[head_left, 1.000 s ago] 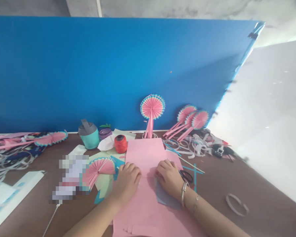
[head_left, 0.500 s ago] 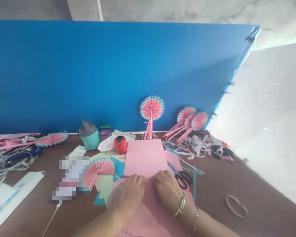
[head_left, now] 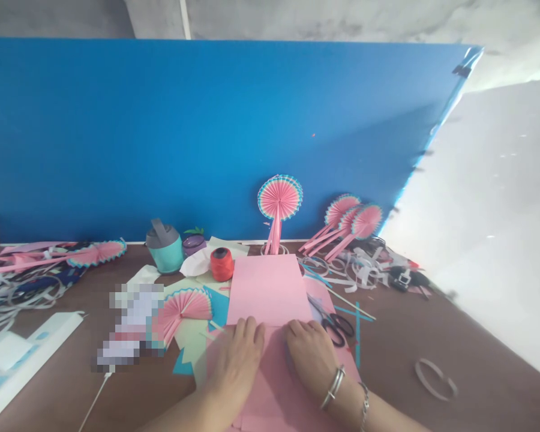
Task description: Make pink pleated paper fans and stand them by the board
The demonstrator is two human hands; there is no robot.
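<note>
A pink sheet of paper (head_left: 268, 288) lies in front of me on more pink paper (head_left: 274, 384). Its near edge runs between my two hands. My left hand (head_left: 240, 360) is at the left end of that edge, fingers close together over the paper and pointing away from me. At the right end, my right hand (head_left: 310, 354) has its fingers bent down onto the edge. Both thumbs are mostly hidden. Black-handled scissors (head_left: 337, 329) lie just right of my right hand. To the left is a half-spread pleated pink paper fan (head_left: 186, 306).
A round pink fan (head_left: 279, 198) leans on the blue partition (head_left: 207, 132), with several more (head_left: 364, 222) to its right. A red thread spool (head_left: 222, 264) and a teal cup (head_left: 165, 252) stand behind. A power strip (head_left: 31, 366) lies left, a white ring (head_left: 435, 379) right.
My left fingers have straightened a little over the paper edge, and my right hand has shifted slightly. The whole view has moved slightly; the paper stays in place.
</note>
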